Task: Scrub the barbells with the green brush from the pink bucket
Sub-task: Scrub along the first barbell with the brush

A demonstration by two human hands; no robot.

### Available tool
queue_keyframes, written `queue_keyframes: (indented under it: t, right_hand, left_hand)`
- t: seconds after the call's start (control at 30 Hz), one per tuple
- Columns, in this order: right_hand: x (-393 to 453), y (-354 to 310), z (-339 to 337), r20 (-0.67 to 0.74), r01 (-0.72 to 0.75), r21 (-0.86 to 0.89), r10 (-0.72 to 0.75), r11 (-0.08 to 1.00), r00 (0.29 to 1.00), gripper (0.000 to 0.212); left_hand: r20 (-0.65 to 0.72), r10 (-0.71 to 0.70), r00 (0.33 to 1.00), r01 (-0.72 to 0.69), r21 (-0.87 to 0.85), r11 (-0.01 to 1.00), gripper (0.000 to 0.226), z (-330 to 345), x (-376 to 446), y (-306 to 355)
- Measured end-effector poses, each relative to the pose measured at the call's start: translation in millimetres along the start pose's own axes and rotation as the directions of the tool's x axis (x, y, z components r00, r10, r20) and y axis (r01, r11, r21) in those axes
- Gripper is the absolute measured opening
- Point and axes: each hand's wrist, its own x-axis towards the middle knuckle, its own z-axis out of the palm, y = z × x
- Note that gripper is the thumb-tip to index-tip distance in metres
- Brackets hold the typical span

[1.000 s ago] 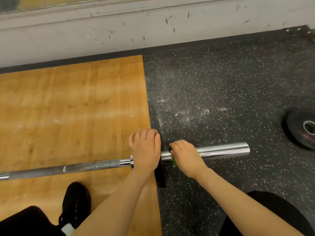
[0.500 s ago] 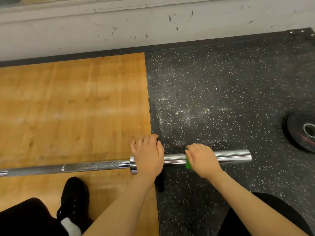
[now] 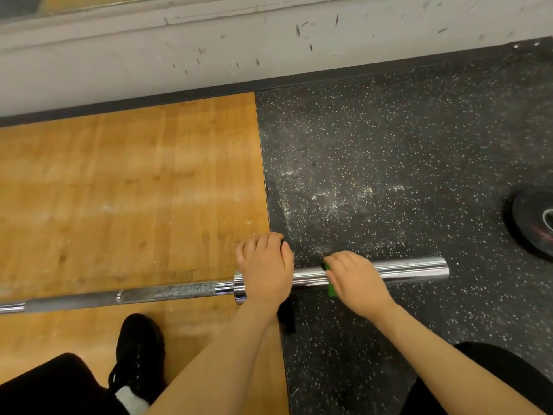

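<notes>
across the floor from left to right lies the barbell point(image 3: 167, 293), its long axis running nearly level in the view, tilted a little upward toward the right. its thin, dull, speckled shaft sits over the wooden floor point(image 3: 128, 187), then comes the collar point(image 3: 239, 287), then the thick shiny sleeve point(image 3: 413, 268) over the black speckled rubber mat point(image 3: 389, 151), ending in a free tip well short of the weight plate point(image 3: 535, 223) at the right edge. a black shoe point(image 3: 137, 348) stands just below the shaft, near the person.

the left hand point(image 3: 264, 271) is draped over the bar right at the collar, fingers curled over the far side and gripping it, which i judge steadies the bar. just to its right, with a short bare stretch of sleeve between them, the right hand point(image 3: 356, 280) is folded around the green brush point(image 3: 331, 290) and presses it onto the sleeve; only a green strip shows at the hand's left edge, so the bristles cannot be seen.

the relation that matters: the brush sits on the inner part of the sleeve, and the bar's axis leads away rightward to the free end. the right hand is the nearer one to that unscrubbed length, so strokes would best follow the axis. the pink bucket is not in view.
</notes>
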Motion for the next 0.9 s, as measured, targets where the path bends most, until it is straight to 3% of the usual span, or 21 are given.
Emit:
queue_keyframes:
  t: [0.13, 0.27, 0.33, 0.43, 0.67, 0.77, 0.9]
  right_hand:
    - [-6.7, 29.5, -8.3, -0.049, -0.071, -0.039, 0.069, 0.997, 0.996, 0.058]
    - [5.6, 32.6, -15.9, -0.140, -0.032, 0.026, 0.035, 0.999, 0.990, 0.039]
    - [11.0, 35.8, -19.9, -0.213, -0.063, 0.108, 0.085, 0.992, 0.973, 0.027]
    - [19.0, 42.8, -26.7, -0.285, -0.140, 0.180, 0.188, 0.974, 0.940, 0.028]
    - [48.0, 43.6, -26.5, -0.360, -0.121, 0.157, 0.171, 0.980, 0.917, 0.027]
    - [60.2, 29.7, -10.6, -0.317, -0.098, 0.152, 0.143, 0.984, 0.938, 0.031]
    - [63.4, 19.1, 11.5, -0.362, -0.075, 0.081, 0.099, 0.994, 0.927, 0.028]
  left_hand:
    - [0.012, 0.008, 1.000, -0.008, 0.020, 1.000, 0.059, -3.8, 7.9, 2.2]
    - [0.059, 0.002, 0.998, -0.007, 0.081, 0.997, 0.042, -11.1, 32.6, 7.9]
    - [0.069, 0.014, 0.998, -0.023, 0.142, 0.990, 0.043, -16.7, 51.9, 10.7]
    - [0.072, 0.046, 0.996, -0.059, 0.186, 0.981, 0.045, -23.0, 74.3, 17.3]
    - [0.124, 0.370, 0.921, -0.387, 0.178, 0.905, 0.041, -15.6, 50.2, 29.3]
    - [0.175, 0.433, 0.884, -0.466, 0.274, 0.841, 0.048, -6.1, 41.8, 25.9]
    - [0.150, 0.478, 0.865, -0.500, 0.307, 0.810, 0.045, 1.8, 51.7, 22.1]
